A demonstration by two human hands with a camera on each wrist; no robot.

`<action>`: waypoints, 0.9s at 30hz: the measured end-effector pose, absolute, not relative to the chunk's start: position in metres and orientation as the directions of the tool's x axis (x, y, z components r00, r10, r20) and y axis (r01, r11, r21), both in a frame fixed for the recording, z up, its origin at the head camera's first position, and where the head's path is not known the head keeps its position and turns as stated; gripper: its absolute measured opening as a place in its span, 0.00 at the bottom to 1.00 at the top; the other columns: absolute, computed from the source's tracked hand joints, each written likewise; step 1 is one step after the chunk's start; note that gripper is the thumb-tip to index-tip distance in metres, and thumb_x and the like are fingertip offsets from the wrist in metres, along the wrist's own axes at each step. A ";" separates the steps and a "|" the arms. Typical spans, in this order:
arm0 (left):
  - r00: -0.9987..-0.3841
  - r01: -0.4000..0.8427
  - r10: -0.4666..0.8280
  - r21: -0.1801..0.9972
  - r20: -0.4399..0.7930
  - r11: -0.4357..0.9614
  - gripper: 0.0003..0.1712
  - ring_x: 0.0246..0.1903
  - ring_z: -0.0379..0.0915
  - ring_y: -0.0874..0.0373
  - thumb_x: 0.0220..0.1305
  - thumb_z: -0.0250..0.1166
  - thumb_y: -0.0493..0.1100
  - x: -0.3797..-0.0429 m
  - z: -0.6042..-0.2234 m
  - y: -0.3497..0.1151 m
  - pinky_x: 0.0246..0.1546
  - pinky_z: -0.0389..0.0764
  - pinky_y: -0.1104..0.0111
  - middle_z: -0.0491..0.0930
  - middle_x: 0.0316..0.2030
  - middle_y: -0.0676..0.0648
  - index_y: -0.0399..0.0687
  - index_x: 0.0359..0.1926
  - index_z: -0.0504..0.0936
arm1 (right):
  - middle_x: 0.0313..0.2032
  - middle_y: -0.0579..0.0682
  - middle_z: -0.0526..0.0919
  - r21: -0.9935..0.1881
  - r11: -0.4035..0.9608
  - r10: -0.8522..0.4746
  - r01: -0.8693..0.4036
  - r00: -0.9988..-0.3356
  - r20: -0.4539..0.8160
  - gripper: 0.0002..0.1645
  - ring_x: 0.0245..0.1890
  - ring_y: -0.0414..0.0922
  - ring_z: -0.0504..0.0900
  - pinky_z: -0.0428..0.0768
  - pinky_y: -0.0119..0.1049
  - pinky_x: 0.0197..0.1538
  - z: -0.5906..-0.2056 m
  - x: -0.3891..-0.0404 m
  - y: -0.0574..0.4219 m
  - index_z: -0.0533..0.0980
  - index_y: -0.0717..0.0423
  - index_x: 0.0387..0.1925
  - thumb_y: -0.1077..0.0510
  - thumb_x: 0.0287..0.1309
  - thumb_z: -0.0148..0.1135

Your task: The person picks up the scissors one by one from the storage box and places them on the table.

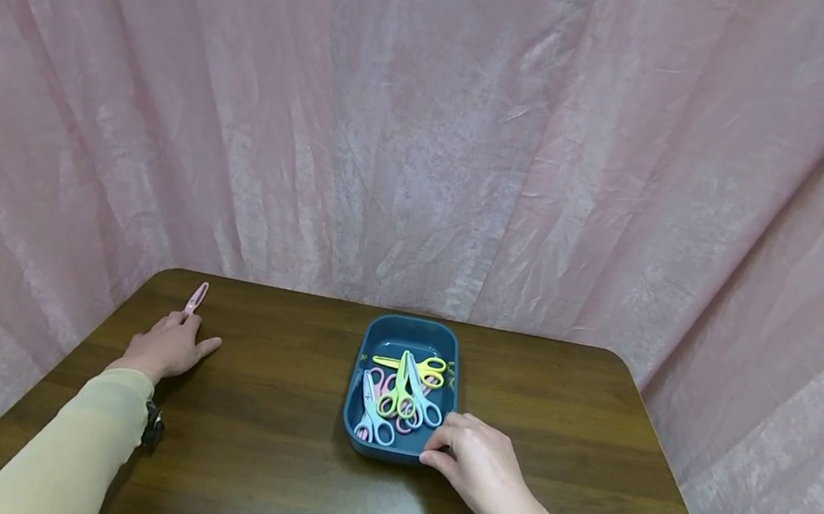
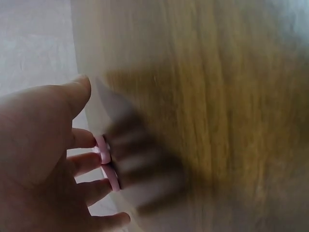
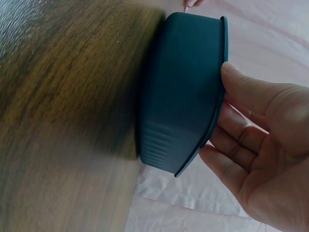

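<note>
At the far left of the table, my left hand [image 1: 169,346] touches the handle end of pink scissors [image 1: 197,298], whose blade end points toward the curtain. In the left wrist view the fingertips rest at the pink handle loops [image 2: 111,177], while the thumb stands apart. My right hand [image 1: 475,460] pinches the near right rim of a dark blue tray [image 1: 352,393] between thumb and fingers. Inside the tray lie several scissors: yellow ones [image 1: 433,372], green ones [image 1: 401,386], light blue ones [image 1: 370,410], and pink ones partly hidden underneath.
The brown wooden table [image 1: 249,441] has rounded far corners. A pink curtain [image 1: 424,141] hangs along its back and both sides. The left wrist carries a dark band [image 1: 153,428].
</note>
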State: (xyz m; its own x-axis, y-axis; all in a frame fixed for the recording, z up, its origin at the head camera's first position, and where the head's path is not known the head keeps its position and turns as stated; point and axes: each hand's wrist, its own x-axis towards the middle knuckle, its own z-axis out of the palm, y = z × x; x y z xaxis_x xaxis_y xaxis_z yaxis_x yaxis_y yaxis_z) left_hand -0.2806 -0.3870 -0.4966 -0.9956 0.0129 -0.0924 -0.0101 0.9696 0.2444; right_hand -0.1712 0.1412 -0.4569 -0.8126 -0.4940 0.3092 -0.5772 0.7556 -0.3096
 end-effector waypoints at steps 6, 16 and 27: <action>-0.996 -0.023 -0.001 0.252 -0.089 0.967 0.47 0.73 0.55 0.16 0.84 0.58 0.63 -0.282 -0.499 -0.396 0.59 0.63 0.17 0.58 0.72 0.15 0.22 0.76 0.65 | 0.30 0.27 0.78 -0.309 0.752 -0.497 -0.582 -0.809 0.314 0.09 0.36 0.32 0.81 0.79 0.34 0.34 -0.456 -0.170 0.141 0.89 0.37 0.29 0.51 0.57 0.86; -0.995 -0.036 -0.011 0.269 -0.096 0.963 0.50 0.73 0.52 0.15 0.83 0.56 0.66 -0.289 -0.504 -0.407 0.61 0.55 0.14 0.56 0.73 0.14 0.23 0.77 0.62 | 0.30 0.27 0.78 -0.303 0.747 -0.499 -0.592 -0.800 0.332 0.10 0.36 0.32 0.81 0.80 0.34 0.34 -0.457 -0.171 0.141 0.88 0.36 0.28 0.51 0.56 0.86; -0.997 -0.029 -0.010 0.253 -0.077 0.967 0.49 0.71 0.55 0.14 0.83 0.56 0.67 -0.293 -0.505 -0.411 0.59 0.52 0.13 0.57 0.71 0.14 0.23 0.75 0.64 | 0.30 0.28 0.77 -0.302 0.748 -0.499 -0.591 -0.801 0.332 0.10 0.36 0.32 0.81 0.79 0.34 0.34 -0.457 -0.171 0.142 0.88 0.36 0.28 0.51 0.56 0.86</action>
